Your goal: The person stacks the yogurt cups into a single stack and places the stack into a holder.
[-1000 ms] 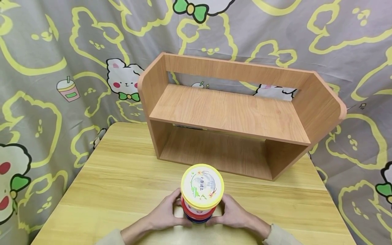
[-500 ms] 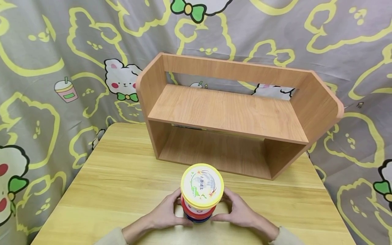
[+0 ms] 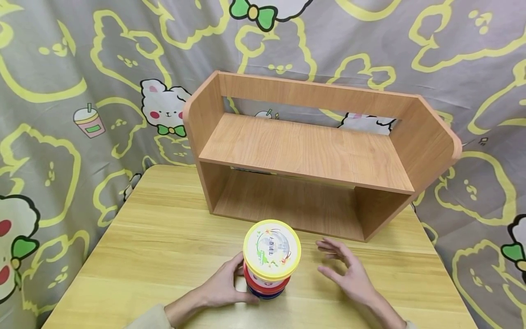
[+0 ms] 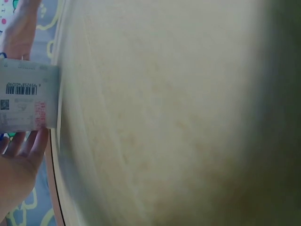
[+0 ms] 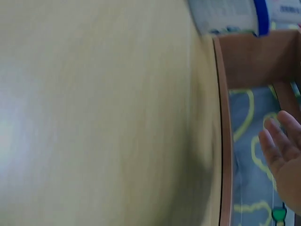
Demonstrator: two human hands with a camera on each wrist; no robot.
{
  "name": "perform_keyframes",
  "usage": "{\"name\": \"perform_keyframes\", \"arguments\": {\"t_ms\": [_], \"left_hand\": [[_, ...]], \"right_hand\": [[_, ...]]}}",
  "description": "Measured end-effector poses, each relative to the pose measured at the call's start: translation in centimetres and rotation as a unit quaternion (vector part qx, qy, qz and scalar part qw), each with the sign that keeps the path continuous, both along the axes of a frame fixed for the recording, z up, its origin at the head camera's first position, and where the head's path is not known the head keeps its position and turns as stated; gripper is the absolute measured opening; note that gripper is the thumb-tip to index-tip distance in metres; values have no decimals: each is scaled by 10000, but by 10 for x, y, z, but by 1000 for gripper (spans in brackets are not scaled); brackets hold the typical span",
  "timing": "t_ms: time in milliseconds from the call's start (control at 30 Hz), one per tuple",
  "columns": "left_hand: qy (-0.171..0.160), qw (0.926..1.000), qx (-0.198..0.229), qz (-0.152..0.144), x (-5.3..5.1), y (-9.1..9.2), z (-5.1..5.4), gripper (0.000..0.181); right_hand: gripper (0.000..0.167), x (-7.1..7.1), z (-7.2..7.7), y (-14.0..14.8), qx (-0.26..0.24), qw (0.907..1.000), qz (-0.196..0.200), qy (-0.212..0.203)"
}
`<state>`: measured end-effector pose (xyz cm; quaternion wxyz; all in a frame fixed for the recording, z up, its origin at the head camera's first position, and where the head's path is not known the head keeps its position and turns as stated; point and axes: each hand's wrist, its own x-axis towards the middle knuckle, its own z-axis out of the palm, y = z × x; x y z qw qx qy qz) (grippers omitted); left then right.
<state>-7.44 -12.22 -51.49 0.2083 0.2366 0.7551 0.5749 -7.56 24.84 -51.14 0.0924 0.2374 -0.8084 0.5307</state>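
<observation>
A stack of round tubs stands upright on the table. Its top tub has a yellow-rimmed printed lid (image 3: 272,250); beneath show a red lid (image 3: 269,289) and a blue lid (image 3: 267,296). My left hand (image 3: 222,284) holds the stack's left side, thumb in front and fingers behind. In the left wrist view its fingertips meet the lowest tub (image 4: 28,99), whose pale wall bears a barcode. My right hand (image 3: 353,275) is off to the right of the stack, holding nothing, fingers spread and slightly bent. The right wrist view shows that hand (image 5: 287,160) apart from the blue-lidded tub (image 5: 230,14).
Behind the stack stands a two-level wooden shelf (image 3: 304,148), angled on the wooden table (image 3: 164,237). Its lower front edge lies just beyond the tubs. A grey patterned curtain (image 3: 123,55) hangs behind and beside the table.
My right hand has let go of the stack's right side and moved away to the right. The left hand and the tubs have stayed in place.
</observation>
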Motion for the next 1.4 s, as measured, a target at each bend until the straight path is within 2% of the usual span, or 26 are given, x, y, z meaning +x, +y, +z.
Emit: {"name": "perform_keyframes", "arguments": {"t_ms": [133,267,433,633,800,933,1033,1400], "left_hand": [[52,10000,-43,1,0,0,0,104],[84,9999,-107,18,-1,0,1,104],[72,9999,-142,39,0,1,1,103],[40,9999,-101,-27,1,3,-1,104],[101,9998,-173,53,3,3,-2,101],[163,9996,-223,88,2,2,-1,100],[203,9994,-260,78,1,2,0,100],[267,9992,-298,37,0,0,2,99]], "right_hand": [[62,-2,4,17,-360,9972,-571,321],[57,-5,9,32,-1113,9879,-819,698],[51,-9,13,51,-1877,9689,-1174,1103],[39,-11,18,70,-2445,9408,-2040,1165],[36,-21,18,79,-2396,9231,-2724,1277],[34,-31,18,84,-2304,9042,-3391,1202],[34,-38,20,86,-2160,8945,-3754,1107],[29,-54,20,87,-1943,8910,-3961,1073]]}}
